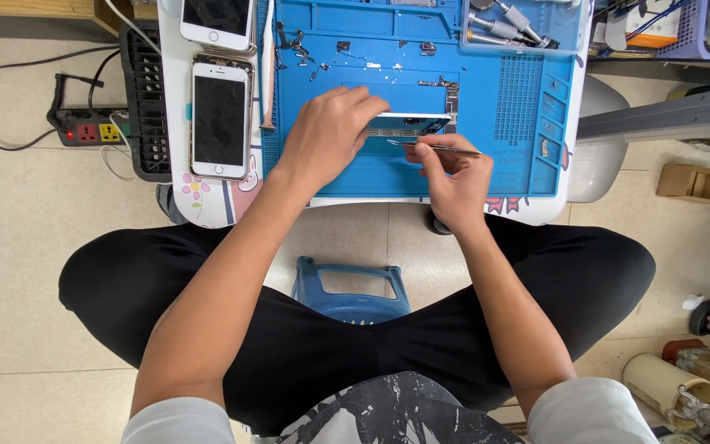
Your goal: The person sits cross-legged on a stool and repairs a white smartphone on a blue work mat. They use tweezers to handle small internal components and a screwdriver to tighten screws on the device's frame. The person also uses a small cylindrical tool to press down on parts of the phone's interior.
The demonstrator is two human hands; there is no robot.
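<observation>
Blue silicone repair mat (527, 90) covers most of the small white worktop (176, 123); near its front edge lies an opened white smartphone body (411, 125), long side across the view. Left hand (328, 136) lies over the phone body's left end, fingers curled down on it, pinning it flat to the mat. Right hand (452, 174) sits just beside the phone's near edge, thumb and fingers pinched shut on thin metal tweezers (437, 148); tweezer tips point left and meet the phone's lower edge near its middle, handle end sticks out right past the knuckles. Cannot tell whether the tips hold anything, too small. Small dark screws and brackets (297, 45) are scattered on the mat's upper left section, well apart from the hands. Two white smartphones with dark screens (219, 115) lie face up left of the mat, one above the other. Clear tray with metal screwdrivers (503, 29) sits at the mat's top right. Black power strip (92, 130) lies on the tiled floor to the left. Blue plastic stool (351, 288) shows between the person's black-trousered legs.
</observation>
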